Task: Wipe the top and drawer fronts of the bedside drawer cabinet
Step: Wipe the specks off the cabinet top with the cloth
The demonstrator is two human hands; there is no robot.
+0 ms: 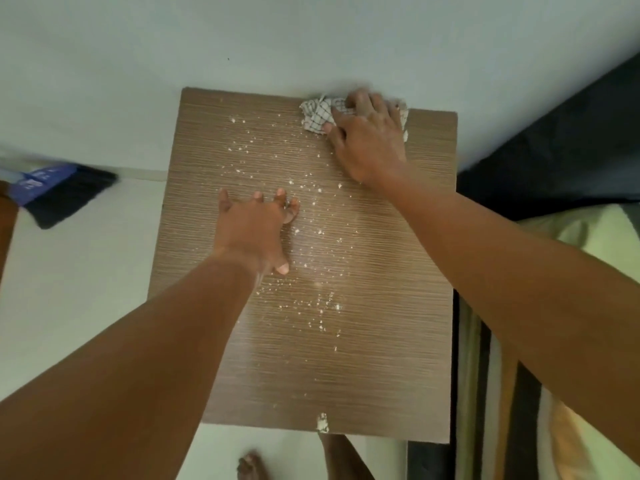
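Wood-grain laminate covers the top of the bedside cabinet (381, 341), brown with fine horizontal lines; the cabinet stands against a pale wall (242, 46), just beside a bed (588, 237) on its right side; only the top is seen from above, the drawer fronts are hidden. White crumbs (311, 244) lie scattered over the middle of the top, in a loose band from the far part to the near part; one bigger white chip (322, 422) sits at the near edge.

The right hand (369, 143) presses down on a crumpled checked cloth (317, 116), white with dark thin lines, at the far right corner of the top, close to the wall; its fingers are bent over the cloth and hold it against the surface; this part is a little blurred. The left hand (254, 226) is open, with fingers spread, and rests flat on the top near the middle, touching the wood, holding nothing.

On the floor at the left lies a dark brush (69, 195) with a blue label; the writing on it is too blurred to read. Bare feet (249, 467) show below the near edge of the cabinet.
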